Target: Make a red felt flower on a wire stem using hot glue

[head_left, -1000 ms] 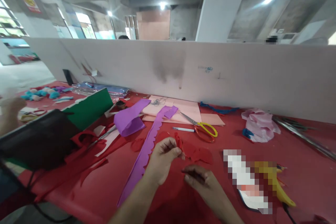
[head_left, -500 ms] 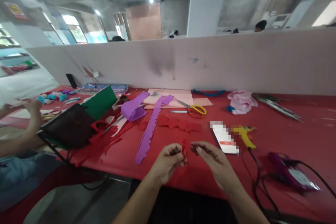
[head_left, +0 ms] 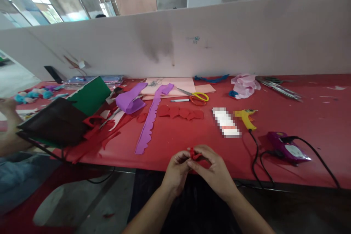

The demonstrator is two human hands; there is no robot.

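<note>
Reference landmark: the purple scalloped strip [head_left: 149, 124], whose long axis runs away from the wearer and slightly to the right.

The small red piece [head_left: 193, 153] sits to the right of the strip's near end, raised at the fingertips of both hands. Its visible long axis stands roughly upright, crossing the gap between the hands. The left hand [head_left: 175, 172] bears on its left side, with thumb and forefinger pinching it. The right hand [head_left: 215, 170] meets it from the right, thumb below and forefinger above, both curved around it; whether they grip or merely touch is not discernible. Neither hand is clearly nearer.

The row of red pieces [head_left: 181, 112] extends rightward from beside the strip's middle, beyond the hands. The yellow-handled scissors [head_left: 201, 97] rest right of the strip's far end.
</note>
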